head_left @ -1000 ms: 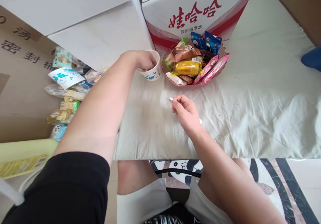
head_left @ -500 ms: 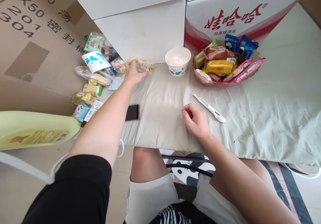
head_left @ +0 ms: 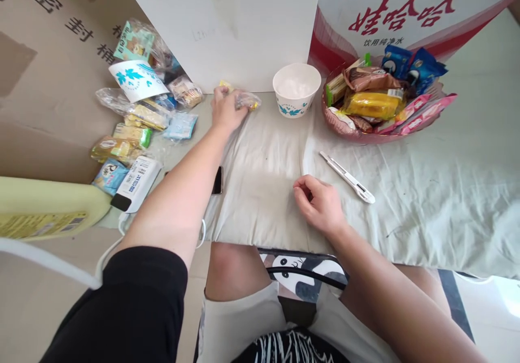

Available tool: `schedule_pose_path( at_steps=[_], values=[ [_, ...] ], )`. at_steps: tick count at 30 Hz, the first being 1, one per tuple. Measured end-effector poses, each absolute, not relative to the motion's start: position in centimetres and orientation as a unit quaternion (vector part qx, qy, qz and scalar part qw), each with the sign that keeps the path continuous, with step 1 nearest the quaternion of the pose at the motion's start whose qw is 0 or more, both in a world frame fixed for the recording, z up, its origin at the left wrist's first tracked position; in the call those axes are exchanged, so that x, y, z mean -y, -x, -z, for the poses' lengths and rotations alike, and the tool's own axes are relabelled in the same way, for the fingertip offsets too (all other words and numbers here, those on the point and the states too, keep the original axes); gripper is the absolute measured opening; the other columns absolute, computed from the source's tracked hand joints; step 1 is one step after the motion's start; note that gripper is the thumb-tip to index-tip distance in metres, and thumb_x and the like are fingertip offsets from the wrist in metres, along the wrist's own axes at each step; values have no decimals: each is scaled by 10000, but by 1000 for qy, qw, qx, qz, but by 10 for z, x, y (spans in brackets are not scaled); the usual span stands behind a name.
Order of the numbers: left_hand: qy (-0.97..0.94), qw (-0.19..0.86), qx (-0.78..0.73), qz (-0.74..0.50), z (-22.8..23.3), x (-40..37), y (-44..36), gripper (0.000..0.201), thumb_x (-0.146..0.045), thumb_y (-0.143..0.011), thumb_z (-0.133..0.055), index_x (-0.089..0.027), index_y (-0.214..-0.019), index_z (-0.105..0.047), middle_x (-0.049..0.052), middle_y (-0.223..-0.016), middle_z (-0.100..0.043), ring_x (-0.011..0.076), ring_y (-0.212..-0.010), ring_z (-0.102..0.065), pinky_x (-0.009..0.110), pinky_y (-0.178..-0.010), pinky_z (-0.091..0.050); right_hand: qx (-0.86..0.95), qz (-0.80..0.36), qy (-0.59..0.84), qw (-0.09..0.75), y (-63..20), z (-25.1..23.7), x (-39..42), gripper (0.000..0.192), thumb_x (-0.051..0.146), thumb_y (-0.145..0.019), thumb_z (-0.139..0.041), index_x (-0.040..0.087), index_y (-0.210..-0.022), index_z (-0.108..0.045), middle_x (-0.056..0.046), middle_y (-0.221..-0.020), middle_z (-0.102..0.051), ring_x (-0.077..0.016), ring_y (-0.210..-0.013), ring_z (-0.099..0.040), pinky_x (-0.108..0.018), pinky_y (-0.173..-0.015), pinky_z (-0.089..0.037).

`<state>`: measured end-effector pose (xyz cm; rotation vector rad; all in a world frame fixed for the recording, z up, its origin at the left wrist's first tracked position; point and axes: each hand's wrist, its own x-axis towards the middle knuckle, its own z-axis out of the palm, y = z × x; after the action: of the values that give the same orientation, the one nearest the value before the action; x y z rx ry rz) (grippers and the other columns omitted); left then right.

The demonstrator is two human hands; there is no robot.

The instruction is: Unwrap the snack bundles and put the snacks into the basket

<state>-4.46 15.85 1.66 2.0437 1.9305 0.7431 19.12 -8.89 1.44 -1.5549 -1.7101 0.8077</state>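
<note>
My left hand [head_left: 227, 109] reaches to the back of the cloth-covered surface, its fingers closed on a clear snack wrapper [head_left: 248, 101] with yellow parts, against the white box. To its left lies a pile of packaged snacks [head_left: 148, 115] with a tipped paper bowl [head_left: 138, 80] on it. My right hand [head_left: 319, 203] rests near the front edge, fingers curled with nothing visible in them. Just right of it lies a white utility knife [head_left: 347, 177]. An upright paper bowl [head_left: 296, 91] stands beside a pink basket [head_left: 361, 138] full of wrapped snacks.
White boxes [head_left: 227, 32] and a red-and-white carton [head_left: 398, 21] stand along the back. A cardboard box [head_left: 44, 97], a yellow-green bottle [head_left: 49, 203] and a white power bank [head_left: 138, 184] with a cable are at left. A phone [head_left: 218, 181] lies partly under my left forearm.
My left fingers have closed in on the clear wrapper by the white box. The view has shifted slightly; my right hand stays curled in place.
</note>
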Motion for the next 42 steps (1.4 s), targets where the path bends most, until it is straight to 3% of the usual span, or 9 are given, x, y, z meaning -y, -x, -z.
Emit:
schedule_pose_path(
  at_steps=[4, 7, 12, 18, 25, 29, 33, 36, 42],
  values=[
    [-749, 159, -598, -236, -16, -119, 13, 331, -283, -846, -702, -274, -1173, -750, 93, -1398, -575, 293, -1424, -494, 479, -1276, -318, 649, -328, 575, 374, -194, -14, 90, 110, 289, -871, -504, 234, -821, -584, 1, -654, -603, -155, -583, -547, -286, -600, -426],
    [-784, 214, -534, -233, -12, -85, -11, 280, -202, -815, -715, -260, -1074, -804, 103, -1384, -599, 305, -1415, -523, 502, -1270, -331, 629, -306, 572, 429, -200, -11, 88, 100, 286, -863, -530, 232, -910, -600, -37, -812, -652, -183, -704, -601, -314, -671, -488],
    [-774, 349, -469, -243, -14, -42, -35, 247, -178, -710, -802, -269, -938, -834, 57, -1377, -612, 306, -1394, -545, 476, -1240, -395, 618, -251, 587, 459, -219, -1, 75, 435, 292, -807, -652, 226, -1235, -606, -131, -1249, -644, -257, -1039, -640, -394, -848, -548],
    [-757, 483, -396, -192, -40, -6, -45, 268, -260, -749, -775, -213, -1011, -811, 93, -1420, -619, 288, -1256, -652, 431, -1093, -529, 644, -300, 528, 466, -232, -8, 69, 169, 355, -899, -596, 211, -883, -684, -68, -891, -664, -216, -848, -621, -363, -818, -509],
    [-742, 479, -395, -253, -32, 33, -49, 598, -359, -693, -825, -238, -1227, -586, 77, -1224, -711, 271, -1154, -690, 428, -1052, -534, 612, -328, 553, 460, -231, -18, 68, 128, 293, -818, -605, 205, -725, -606, -32, -821, -612, -161, -745, -554, -303, -723, -452],
    [-730, 449, -426, -289, -13, 38, -54, 554, -312, -742, -786, -261, -1216, -504, 76, -1199, -710, 252, -1198, -682, 423, -1074, -520, 613, -333, 572, 432, -229, -12, 65, 133, 291, -820, -620, 207, -721, -591, -27, -827, -600, -154, -706, -544, -322, -743, -471],
    [-695, 422, -466, -348, 5, 40, -51, 573, -314, -773, -790, -263, -1266, -501, 124, -1388, -589, 274, -1375, -570, 399, -1052, -550, 619, -270, 586, 448, -226, 0, 63, 135, 308, -825, -642, 208, -912, -668, -117, -1117, -641, -244, -987, -644, -399, -911, -531],
    [-699, 391, -492, -342, 7, 44, -45, 642, -283, -769, -808, -273, -1341, -516, 133, -1460, -513, 290, -1404, -530, 410, -1051, -568, 649, -238, 582, 427, -224, 5, 64, 379, 283, -821, -647, 210, -1194, -652, -164, -1357, -607, -316, -1244, -603, -481, -1071, -498],
    [-718, 421, -461, -306, -6, 45, -38, 725, -254, -759, -818, -262, -1414, -505, 134, -1503, -549, 302, -1398, -556, 471, -1155, -516, 682, -260, 547, 410, -217, -1, 75, 341, 238, -846, -576, 213, -1175, -661, -133, -1231, -667, -305, -1170, -634, -484, -1023, -528]
  ],
)
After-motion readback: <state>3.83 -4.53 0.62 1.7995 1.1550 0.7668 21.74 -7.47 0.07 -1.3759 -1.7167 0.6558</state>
